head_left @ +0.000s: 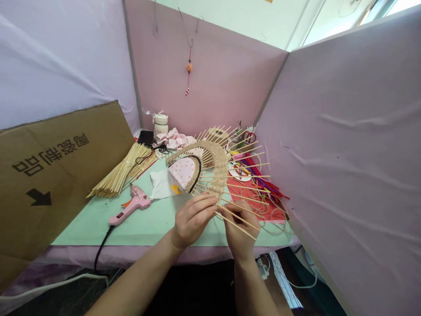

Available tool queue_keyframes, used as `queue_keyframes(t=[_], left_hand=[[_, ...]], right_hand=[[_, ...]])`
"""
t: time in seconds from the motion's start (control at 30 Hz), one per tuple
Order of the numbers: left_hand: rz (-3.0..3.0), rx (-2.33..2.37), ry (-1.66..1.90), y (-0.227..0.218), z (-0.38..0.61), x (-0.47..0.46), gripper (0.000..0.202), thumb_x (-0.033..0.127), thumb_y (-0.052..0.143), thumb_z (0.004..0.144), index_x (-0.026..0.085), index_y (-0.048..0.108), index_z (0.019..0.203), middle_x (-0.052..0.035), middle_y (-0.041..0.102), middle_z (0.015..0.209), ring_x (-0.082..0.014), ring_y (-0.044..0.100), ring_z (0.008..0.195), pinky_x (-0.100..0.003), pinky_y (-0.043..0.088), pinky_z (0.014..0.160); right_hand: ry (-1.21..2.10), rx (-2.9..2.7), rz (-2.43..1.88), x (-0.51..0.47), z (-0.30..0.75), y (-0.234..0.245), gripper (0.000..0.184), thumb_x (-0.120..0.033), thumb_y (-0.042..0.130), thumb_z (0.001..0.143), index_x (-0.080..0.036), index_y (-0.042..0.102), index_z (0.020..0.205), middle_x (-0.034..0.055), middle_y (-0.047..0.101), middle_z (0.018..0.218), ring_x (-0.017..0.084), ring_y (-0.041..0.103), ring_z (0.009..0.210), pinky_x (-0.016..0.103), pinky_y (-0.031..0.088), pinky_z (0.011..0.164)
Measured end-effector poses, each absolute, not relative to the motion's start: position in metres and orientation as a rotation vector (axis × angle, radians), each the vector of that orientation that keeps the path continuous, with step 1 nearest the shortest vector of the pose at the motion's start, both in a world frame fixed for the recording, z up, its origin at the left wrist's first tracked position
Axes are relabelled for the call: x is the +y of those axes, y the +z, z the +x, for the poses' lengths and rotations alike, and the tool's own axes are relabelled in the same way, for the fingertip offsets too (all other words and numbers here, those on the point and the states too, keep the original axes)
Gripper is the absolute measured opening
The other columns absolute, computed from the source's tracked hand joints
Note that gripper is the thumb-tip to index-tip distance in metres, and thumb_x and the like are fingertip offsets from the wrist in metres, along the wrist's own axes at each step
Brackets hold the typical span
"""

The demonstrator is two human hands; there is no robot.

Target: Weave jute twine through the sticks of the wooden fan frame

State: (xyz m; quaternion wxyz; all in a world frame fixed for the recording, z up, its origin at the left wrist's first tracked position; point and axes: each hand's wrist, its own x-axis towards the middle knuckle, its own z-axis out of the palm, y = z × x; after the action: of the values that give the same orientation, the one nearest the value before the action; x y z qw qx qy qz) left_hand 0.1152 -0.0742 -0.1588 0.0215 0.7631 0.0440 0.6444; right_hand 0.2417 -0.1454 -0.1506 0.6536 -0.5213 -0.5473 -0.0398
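Observation:
A half-round fan (219, 173) of thin bamboo sticks, with a wide band of tan twine woven through them, is held up over the table. Its centre carries a pink patterned cloth piece (183, 171) edged with a black line. My left hand (195, 218) is closed on the lower end of the woven band, thumb and fingers pressing it. Beside it, my right hand (241, 226) is bent in among the lowest sticks (241, 228), its fingers pinched together near the band's end. What sits between those fingertips is hidden.
A pink glue gun (133, 205) lies left on the green tabletop (158, 228), near a bundle of bamboo sticks (116, 173) and a cardboard sheet (66, 175). Behind stand a white bottle (161, 124) and pink cloth (176, 139). Loose twine (253, 202) and coloured pipe cleaners (255, 169) lie right.

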Motion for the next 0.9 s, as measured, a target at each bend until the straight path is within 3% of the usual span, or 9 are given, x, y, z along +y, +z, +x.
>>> queue_keyframes(t=[0.2, 0.47, 0.67, 0.9], left_hand=[[2.372, 0.187, 2.002, -0.156, 0.109, -0.071, 0.029, 0.006, 0.061, 0.087, 0.018, 0.057, 0.114, -0.0089, 0.072, 0.108, -0.0195, 0.067, 0.11, -0.042, 0.059, 0.095], [2.345, 0.199, 2.019, -0.156, 0.103, -0.07, 0.03, 0.003, 0.062, 0.085, 0.017, 0.057, 0.111, -0.0091, 0.072, 0.108, -0.0197, 0.066, 0.112, -0.041, 0.058, 0.096], [2.349, 0.222, 1.984, -0.163, 0.101, -0.07, 0.028, 0.007, 0.06, 0.087, 0.019, 0.057, 0.112, -0.0078, 0.072, 0.109, -0.0196, 0.067, 0.111, -0.043, 0.058, 0.095], [2.36, 0.225, 1.97, -0.169, 0.099, -0.069, 0.025, 0.007, 0.059, 0.088, 0.019, 0.058, 0.11, -0.0081, 0.072, 0.109, -0.0195, 0.067, 0.11, -0.046, 0.058, 0.096]], right_hand=[[-0.063, -1.401, -1.183, -0.16, 0.251, -0.141, 0.003, -0.016, 0.066, 0.085, -0.019, 0.066, 0.083, 0.0013, 0.064, 0.072, 0.012, 0.058, 0.064, 0.024, 0.046, 0.058], [-0.077, -1.67, -1.29, -0.2, 0.269, -0.11, 0.012, -0.009, 0.063, 0.085, -0.019, 0.059, 0.08, -0.0022, 0.057, 0.067, 0.009, 0.049, 0.057, 0.022, 0.04, 0.053], [-0.01, -1.65, -1.169, -0.219, 0.268, -0.1, 0.016, -0.004, 0.06, 0.083, -0.02, 0.061, 0.085, -0.0001, 0.06, 0.069, 0.012, 0.056, 0.061, 0.024, 0.044, 0.053], [-0.266, -1.561, -1.056, -0.212, 0.26, -0.103, 0.031, 0.001, 0.065, 0.076, -0.022, 0.065, 0.097, 0.0008, 0.065, 0.072, 0.014, 0.059, 0.062, 0.027, 0.047, 0.055]])
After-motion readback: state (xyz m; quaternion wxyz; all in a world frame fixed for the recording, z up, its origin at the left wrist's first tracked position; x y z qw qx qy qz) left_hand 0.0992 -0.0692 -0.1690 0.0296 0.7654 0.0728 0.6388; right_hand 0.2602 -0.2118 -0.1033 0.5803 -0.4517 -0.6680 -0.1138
